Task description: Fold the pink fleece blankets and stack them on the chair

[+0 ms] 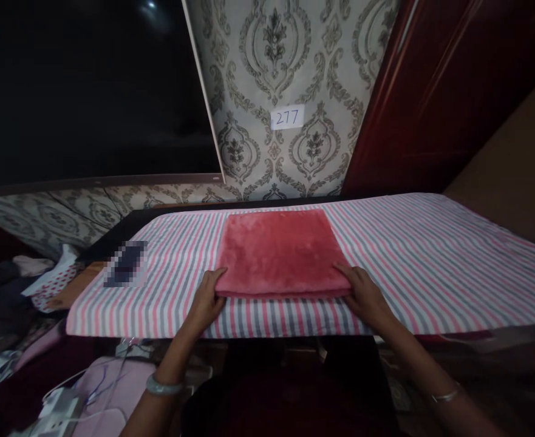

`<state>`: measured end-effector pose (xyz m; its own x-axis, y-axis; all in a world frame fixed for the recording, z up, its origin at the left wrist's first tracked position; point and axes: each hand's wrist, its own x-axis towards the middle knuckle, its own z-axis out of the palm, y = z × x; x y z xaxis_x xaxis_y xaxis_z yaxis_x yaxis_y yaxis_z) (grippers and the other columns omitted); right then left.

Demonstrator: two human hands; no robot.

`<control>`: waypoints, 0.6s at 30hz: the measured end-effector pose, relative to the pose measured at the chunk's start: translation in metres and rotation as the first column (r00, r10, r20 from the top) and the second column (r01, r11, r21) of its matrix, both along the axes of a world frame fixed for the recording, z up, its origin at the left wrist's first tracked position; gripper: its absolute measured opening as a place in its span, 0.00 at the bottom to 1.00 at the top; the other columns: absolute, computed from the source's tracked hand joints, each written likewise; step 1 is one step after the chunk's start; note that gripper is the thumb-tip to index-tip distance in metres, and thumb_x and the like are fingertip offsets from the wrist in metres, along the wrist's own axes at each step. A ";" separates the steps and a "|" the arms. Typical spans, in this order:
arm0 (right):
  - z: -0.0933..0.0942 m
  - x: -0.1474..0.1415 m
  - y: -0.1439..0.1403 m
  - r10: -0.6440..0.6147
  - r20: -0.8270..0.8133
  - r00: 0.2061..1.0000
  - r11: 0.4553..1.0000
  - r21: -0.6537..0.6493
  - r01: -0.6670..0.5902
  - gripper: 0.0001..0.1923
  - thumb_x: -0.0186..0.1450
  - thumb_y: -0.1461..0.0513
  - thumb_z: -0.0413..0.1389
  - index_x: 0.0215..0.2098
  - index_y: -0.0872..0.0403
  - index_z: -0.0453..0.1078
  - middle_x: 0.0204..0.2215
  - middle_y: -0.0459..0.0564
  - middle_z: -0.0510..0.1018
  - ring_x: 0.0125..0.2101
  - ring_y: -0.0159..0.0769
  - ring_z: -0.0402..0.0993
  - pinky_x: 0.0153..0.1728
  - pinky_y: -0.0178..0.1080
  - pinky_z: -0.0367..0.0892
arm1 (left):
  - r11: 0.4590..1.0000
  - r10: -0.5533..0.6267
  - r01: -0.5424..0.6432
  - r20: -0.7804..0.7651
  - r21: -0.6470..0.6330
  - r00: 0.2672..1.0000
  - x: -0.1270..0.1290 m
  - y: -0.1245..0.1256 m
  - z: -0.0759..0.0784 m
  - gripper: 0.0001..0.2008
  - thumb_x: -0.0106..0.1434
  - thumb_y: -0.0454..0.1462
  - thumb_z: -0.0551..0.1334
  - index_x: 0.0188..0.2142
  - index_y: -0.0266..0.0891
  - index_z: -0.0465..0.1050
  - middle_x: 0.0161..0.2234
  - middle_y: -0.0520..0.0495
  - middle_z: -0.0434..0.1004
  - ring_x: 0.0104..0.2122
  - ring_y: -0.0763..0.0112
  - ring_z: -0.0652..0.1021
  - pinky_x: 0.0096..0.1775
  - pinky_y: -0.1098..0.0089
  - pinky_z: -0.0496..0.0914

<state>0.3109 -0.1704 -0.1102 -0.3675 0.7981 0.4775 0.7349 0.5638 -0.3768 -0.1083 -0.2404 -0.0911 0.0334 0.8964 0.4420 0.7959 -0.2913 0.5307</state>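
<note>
Folded red plush cloth, squarish, lies centre of the striped pink-grey-white cloth-covered worktop. Left hand at the cloth's 7 o'clock corner, right hand at its 5 o'clock corner; both flat, fingers spread on the near edge, not gripping. Risk: uneven push skews the fold; cloth sits near the front edge and could slide off.

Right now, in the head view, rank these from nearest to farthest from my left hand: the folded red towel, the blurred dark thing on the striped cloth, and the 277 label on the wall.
1. Folded red towel: touching the left hand, at its right.
2. Blurred dark thing: on the striped cloth, to the left.
3. 277 label: up on the patterned wall, beyond the towel.
</note>
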 end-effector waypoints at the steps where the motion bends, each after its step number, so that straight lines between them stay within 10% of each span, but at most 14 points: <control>1: 0.000 0.000 0.003 -0.006 -0.007 1.000 1.000 0.007 0.006 0.36 0.58 0.68 0.49 0.66 0.50 0.61 0.39 0.54 0.70 0.41 0.47 0.70 0.44 0.47 0.71 | 1.000 0.011 -0.011 -0.003 0.019 1.000 0.000 0.002 0.001 0.32 0.54 0.30 0.56 0.60 0.39 0.65 0.49 0.40 0.71 0.51 0.57 0.74 0.55 0.54 0.68; 6: 0.032 0.001 0.022 -0.002 -0.138 0.990 0.996 0.087 0.015 0.29 0.60 0.63 0.48 0.60 0.52 0.68 0.42 0.55 0.75 0.44 0.49 0.72 0.46 0.48 0.70 | 0.986 0.016 -0.022 0.036 0.164 0.999 -0.002 0.017 0.037 0.18 0.62 0.40 0.57 0.50 0.42 0.73 0.41 0.43 0.75 0.44 0.58 0.75 0.48 0.57 0.72; 11: 0.126 -0.001 0.044 -0.044 -0.408 0.912 0.969 0.205 0.138 0.20 0.62 0.53 0.55 0.49 0.52 0.74 0.45 0.57 0.75 0.48 0.51 0.70 0.52 0.52 0.66 | 0.887 0.070 -0.137 0.165 0.441 0.984 -0.002 0.045 0.136 0.18 0.59 0.50 0.64 0.40 0.39 0.76 0.46 0.42 0.73 0.49 0.57 0.73 0.53 0.58 0.69; 15: 0.187 -0.005 0.068 0.046 -0.689 0.723 0.995 0.093 0.025 0.18 0.58 0.51 0.60 0.42 0.52 0.75 0.42 0.52 0.77 0.45 0.46 0.72 0.50 0.49 0.68 | 0.954 -0.004 -0.124 0.427 0.272 0.904 -0.002 0.077 0.206 0.24 0.58 0.54 0.63 0.42 0.36 0.76 0.39 0.46 0.78 0.41 0.62 0.77 0.45 0.63 0.73; 18: 0.195 -0.009 0.100 -0.029 -0.815 0.579 0.979 -0.141 -0.149 0.17 0.58 0.50 0.60 0.36 0.54 0.73 0.31 0.47 0.77 0.33 0.38 0.73 0.40 0.43 0.71 | 0.996 0.014 -0.064 0.562 0.069 0.827 -0.007 0.109 0.222 0.29 0.53 0.58 0.65 0.38 0.34 0.76 0.33 0.45 0.79 0.34 0.62 0.78 0.38 0.64 0.74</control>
<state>0.3019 -0.0707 0.0847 0.0509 0.8890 0.4551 0.0393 0.4535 -0.8904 -0.1148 -0.1315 0.1314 -0.2762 0.8517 0.4453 0.3809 -0.3284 0.8643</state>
